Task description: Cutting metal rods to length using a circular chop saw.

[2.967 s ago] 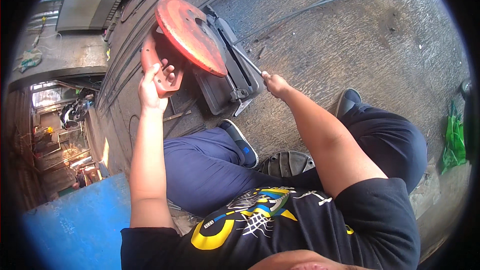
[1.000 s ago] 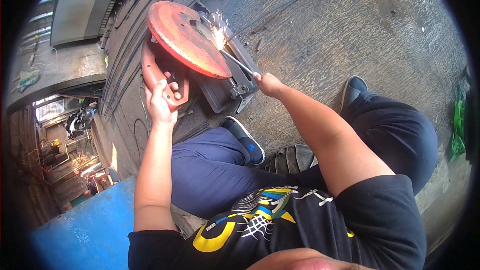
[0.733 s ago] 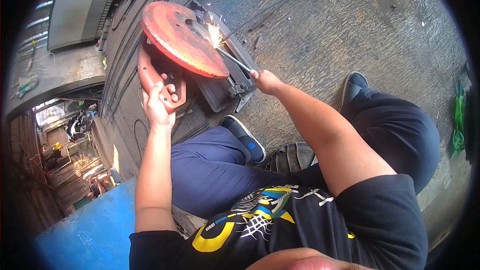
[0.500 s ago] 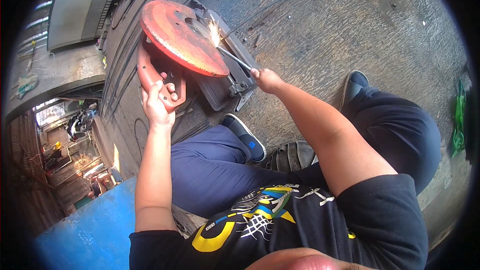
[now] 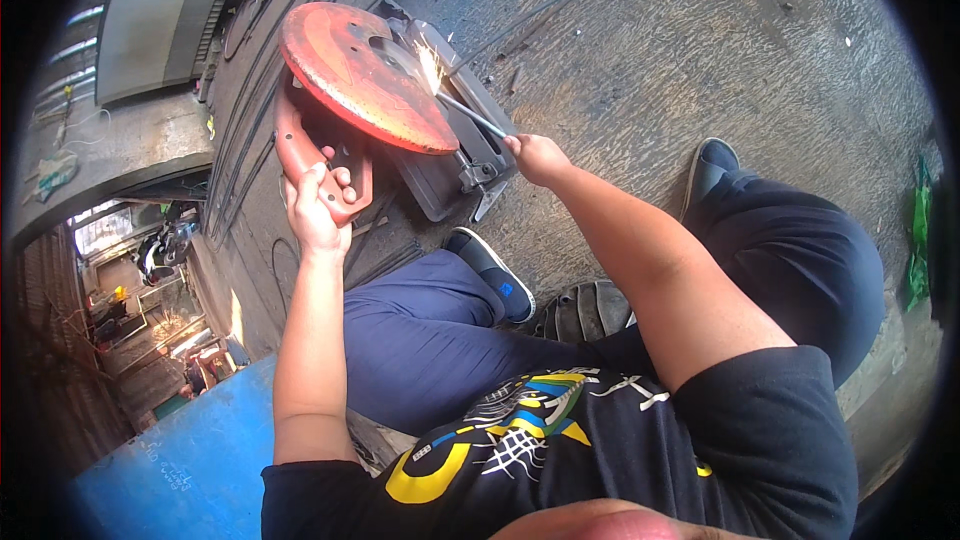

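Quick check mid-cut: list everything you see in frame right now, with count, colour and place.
Round saw guard: one, red-orange, upper left, tilted over the base.
Saw handle: one, red, below the guard.
Grey metal saw base: one, on the concrete floor.
Thin metal rod: one, grey, under the guard, sparks at its far end.
Green bag: one, right edge.
Blue panel: one, lower left.
Left hand: grips the handle.
Right hand: holds the rod.
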The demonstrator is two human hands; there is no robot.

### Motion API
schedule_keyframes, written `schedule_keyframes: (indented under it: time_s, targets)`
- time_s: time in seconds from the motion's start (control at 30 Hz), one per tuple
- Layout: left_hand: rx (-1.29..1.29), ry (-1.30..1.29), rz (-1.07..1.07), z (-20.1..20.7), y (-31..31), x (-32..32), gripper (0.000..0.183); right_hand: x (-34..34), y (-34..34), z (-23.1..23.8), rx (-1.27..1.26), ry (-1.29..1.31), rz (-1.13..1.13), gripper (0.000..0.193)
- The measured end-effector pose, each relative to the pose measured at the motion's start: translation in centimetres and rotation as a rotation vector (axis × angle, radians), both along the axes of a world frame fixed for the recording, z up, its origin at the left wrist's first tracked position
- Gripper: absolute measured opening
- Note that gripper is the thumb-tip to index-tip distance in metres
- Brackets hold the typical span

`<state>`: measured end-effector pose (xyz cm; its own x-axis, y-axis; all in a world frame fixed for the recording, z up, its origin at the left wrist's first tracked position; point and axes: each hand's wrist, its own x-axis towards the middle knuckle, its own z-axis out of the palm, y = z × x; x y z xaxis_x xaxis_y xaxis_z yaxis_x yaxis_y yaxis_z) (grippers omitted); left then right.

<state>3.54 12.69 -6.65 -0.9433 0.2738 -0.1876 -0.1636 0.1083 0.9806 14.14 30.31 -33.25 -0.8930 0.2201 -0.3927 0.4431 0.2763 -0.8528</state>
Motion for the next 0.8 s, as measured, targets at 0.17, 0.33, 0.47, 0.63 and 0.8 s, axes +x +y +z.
schedule_keyframes:
  time_s: [0.17, 0.33, 0.47, 0.63, 0.8]
  targets:
    - [-0.015, 0.006, 0.006, 0.1, -0.2, -0.1, 0.047, 0.2, 0.1, 0.0, -0.024, -0.022, -0.029, 0.045]
    - [-0.012, 0.007, -0.007, 0.0, 0.0, 0.0, 0.047, 0.4, 0.5, -0.5, 0.013, -0.031, -0.056, 0.043]
    - [-0.010, 0.004, -0.012, 0.1, -0.1, -0.1, 0.047, 0.8, 0.9, -0.7, 0.010, -0.045, -0.041, 0.038]
    - [-0.027, 0.004, 0.000, 0.3, -0.1, 0.0, 0.046, 0.7, 0.6, -0.7, 0.031, -0.007, -0.071, 0.034]
    - [-0.021, 0.002, -0.012, 0.3, 0.4, 0.1, 0.047, 0.8, 0.1, -1.8, 0.167, 0.052, -0.163, 0.034]
